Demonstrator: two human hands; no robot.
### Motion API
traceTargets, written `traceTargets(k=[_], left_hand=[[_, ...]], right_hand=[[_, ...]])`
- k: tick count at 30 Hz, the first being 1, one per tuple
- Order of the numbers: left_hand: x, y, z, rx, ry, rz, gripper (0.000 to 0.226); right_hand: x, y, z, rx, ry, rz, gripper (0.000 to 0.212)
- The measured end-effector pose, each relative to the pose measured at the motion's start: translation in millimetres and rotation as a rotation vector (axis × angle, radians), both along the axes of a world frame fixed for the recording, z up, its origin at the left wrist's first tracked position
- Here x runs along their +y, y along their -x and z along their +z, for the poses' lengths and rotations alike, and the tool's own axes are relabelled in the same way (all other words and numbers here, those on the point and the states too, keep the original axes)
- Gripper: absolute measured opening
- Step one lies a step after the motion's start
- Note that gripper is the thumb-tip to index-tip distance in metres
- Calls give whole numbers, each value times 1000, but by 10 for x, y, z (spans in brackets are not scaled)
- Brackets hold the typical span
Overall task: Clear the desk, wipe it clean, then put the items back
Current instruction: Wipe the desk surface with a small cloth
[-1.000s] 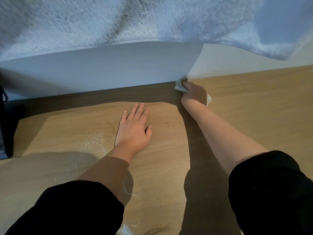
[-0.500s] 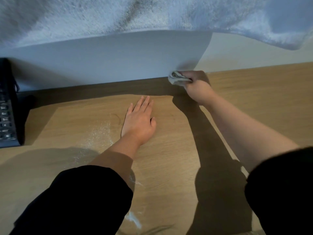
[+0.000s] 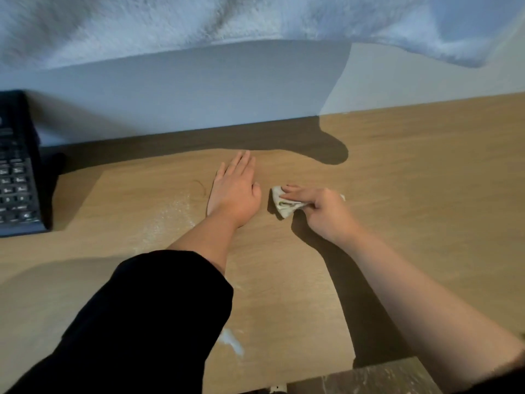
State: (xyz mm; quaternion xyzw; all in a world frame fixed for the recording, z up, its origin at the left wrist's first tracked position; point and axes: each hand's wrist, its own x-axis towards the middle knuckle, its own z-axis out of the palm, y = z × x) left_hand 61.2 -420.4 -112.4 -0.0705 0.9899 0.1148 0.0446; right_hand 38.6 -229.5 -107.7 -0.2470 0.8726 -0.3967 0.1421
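The wooden desk (image 3: 412, 172) fills the view. My left hand (image 3: 235, 191) lies flat on it, palm down, fingers straight and together. Just right of it my right hand (image 3: 321, 209) presses a small crumpled white wipe (image 3: 284, 204) onto the desk, with fingers laid over the wipe and the thumb tucked against it. White dust (image 3: 167, 220) is scattered on the wood left of my left hand, and a white smear (image 3: 231, 341) sits near the front edge beside my left sleeve.
A black desk phone (image 3: 17, 177) with a keypad stands at the left edge. A white wall (image 3: 199, 89) runs along the back of the desk, and a fluffy pale fabric (image 3: 199, 21) hangs above it. A dark marbled surface (image 3: 369, 376) shows below the front edge.
My right hand has pulled the wipe from the back edge by the wall toward me, ending beside my left hand. The left hand stays flat in place.
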Motion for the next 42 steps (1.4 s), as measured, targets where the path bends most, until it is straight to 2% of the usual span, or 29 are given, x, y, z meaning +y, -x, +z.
traceTargets(k=[3,4,6,9,11,13,18,21,27,34,39,42], left_hand=[[4,-1,-19,-3,10,-8,60],[2,-3,-27,-3,15,-11,60],[-12,2,-43,4,8,-13,60],[-17,-4,-59,15,-6,-7,61],[-11,-2,-57,18,-4,-11,61],[-12,-1,-53,18,-5,-11,63],[-62,-58,2,14,-104,-58,67],[-158,-250,59,85,-76,-100,66],[-488,-935,61,77,-22,44,63],[-864,-1602,179,71,9,231,65],[-925,-1965,127,32,13,308,63],[-928,-2044,44,20,-31,352,61]], right_hand=[[79,197,231,-28,-30,-175,43],[131,336,310,32,-67,-240,45],[262,619,409,192,-274,-289,49],[413,832,274,224,-538,-194,51],[442,825,100,244,-633,-116,55],[413,799,13,285,-673,-125,55],[305,652,36,271,-659,-167,52],[219,443,21,286,-664,-174,50],[-200,-247,-4,274,-585,-233,61],[-798,-1165,-28,304,-481,29,72],[-759,-1094,49,263,-234,142,64],[-779,-764,111,245,-237,-63,63]])
